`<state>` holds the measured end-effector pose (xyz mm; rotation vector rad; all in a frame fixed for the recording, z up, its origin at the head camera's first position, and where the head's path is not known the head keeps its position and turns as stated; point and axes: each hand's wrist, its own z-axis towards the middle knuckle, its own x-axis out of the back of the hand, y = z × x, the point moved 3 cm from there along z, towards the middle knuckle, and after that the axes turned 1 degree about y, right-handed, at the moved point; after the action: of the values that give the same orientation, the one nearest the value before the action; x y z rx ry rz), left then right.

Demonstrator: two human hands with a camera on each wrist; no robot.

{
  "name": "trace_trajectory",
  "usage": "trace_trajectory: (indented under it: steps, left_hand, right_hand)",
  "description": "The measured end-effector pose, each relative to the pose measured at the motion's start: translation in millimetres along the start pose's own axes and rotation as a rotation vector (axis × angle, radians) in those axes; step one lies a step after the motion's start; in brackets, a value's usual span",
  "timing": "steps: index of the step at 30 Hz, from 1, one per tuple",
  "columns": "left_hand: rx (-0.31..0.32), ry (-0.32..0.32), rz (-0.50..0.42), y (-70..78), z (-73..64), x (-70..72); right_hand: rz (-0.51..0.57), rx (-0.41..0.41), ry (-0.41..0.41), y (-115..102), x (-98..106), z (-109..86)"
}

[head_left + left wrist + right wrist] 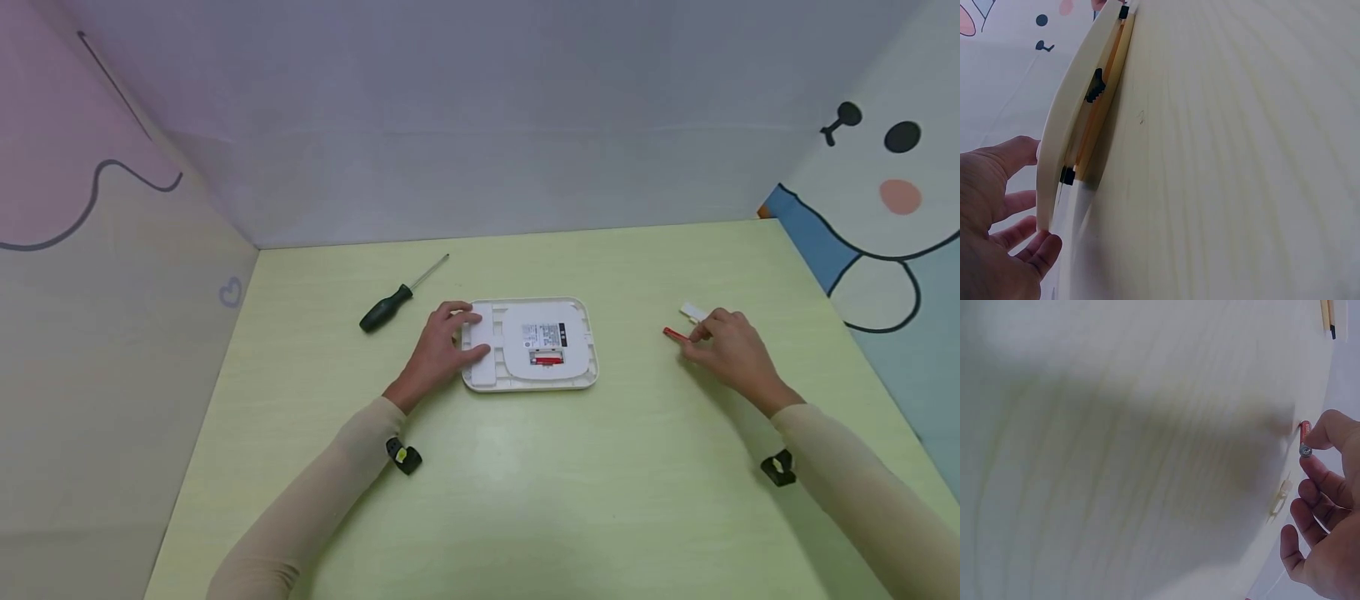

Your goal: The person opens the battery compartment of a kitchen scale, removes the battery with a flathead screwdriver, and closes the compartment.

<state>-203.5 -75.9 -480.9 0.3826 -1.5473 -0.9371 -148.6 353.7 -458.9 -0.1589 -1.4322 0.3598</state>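
A flat white device [508, 385] with rounded corners lies underside up, a printed label [544, 335] on its raised middle. Inside its small battery compartment shows a red battery [547, 361]. My left hand [442, 346] holds the device's left end, its fingers bent over the edge, as the left wrist view also shows. Out to the right, my right hand [727, 346] pinches another red battery [674, 334] between thumb and finger. That battery's silver end shows in the right wrist view. Just beyond this hand lies a small white cover [691, 312], partly hidden by the fingers.
A screwdriver [397, 302] with a dark green handle lies behind the left hand, its tip pointing away. The pale wood-grain table [525, 483] meets walls of printed fabric at the back and both sides.
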Motion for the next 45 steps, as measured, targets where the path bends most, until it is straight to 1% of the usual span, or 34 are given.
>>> trace_trajectory:
  steps: [9, 23, 28, 33, 37, 45]
  left_hand:
    - [-0.014, 0.008, 0.015, -1.3, 1.6, -0.6]
    - [-0.008, 0.006, 0.009, -0.4, 2.6, 0.5]
    - [-0.014, 0.009, 0.004, 0.0, 2.6, 1.0]
    - [-0.01, 0.006, 0.008, -0.5, 2.3, 0.6]
    - [-0.008, 0.007, 0.007, -1.2, 1.8, 0.1]
    - [-0.009, 0.009, -0.004, 0.0, 0.7, 0.6]
  right_hand:
    - [-0.037, -0.024, -0.053, 3.1, -4.0, 0.5]
    - [-0.031, -0.038, -0.084, 2.1, -2.2, -0.1]
    - [-0.024, -0.03, -0.069, -2.7, 1.4, 3.6]
    - [0.012, 0.0, -0.041, -18.2, 3.5, 12.0]
    - [0.035, 0.059, -0.024, -36.8, 2.2, 20.3]
    - [0.068, 0.156, -0.057, -77.6, -7.0, 35.2]
